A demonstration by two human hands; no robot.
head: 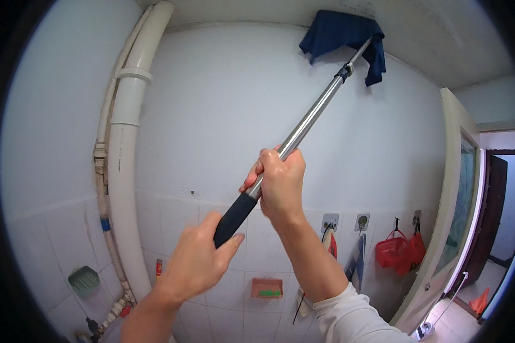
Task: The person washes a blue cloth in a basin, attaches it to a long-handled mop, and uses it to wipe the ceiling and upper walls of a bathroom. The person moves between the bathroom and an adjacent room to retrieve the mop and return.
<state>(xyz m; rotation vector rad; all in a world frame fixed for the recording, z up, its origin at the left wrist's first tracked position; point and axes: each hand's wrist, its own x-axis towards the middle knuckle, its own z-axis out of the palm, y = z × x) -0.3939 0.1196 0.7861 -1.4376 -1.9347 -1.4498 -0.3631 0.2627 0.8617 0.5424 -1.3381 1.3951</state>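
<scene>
A telescopic metal pole (311, 118) slants up and to the right across the view. My left hand (197, 253) grips its dark handle sleeve (235, 218) near the lower end. Higher up, my right hand (281, 180) is closed around the bare metal tube. A dark blue cloth (339, 34) drapes over the pole's far end, up where the wall (223, 98) meets the ceiling (249, 10). Whatever head the cloth covers is hidden. Dark marks show on the ceiling beside it.
Thick white pipes (126, 171) run up the left corner. Low on the tiled wall are a pink soap dish (267, 287), a green soap dish (84, 278), hooks with hanging cloths (357, 261) and red bags (392, 251). A door with a glass pane (448, 193) stands open at right.
</scene>
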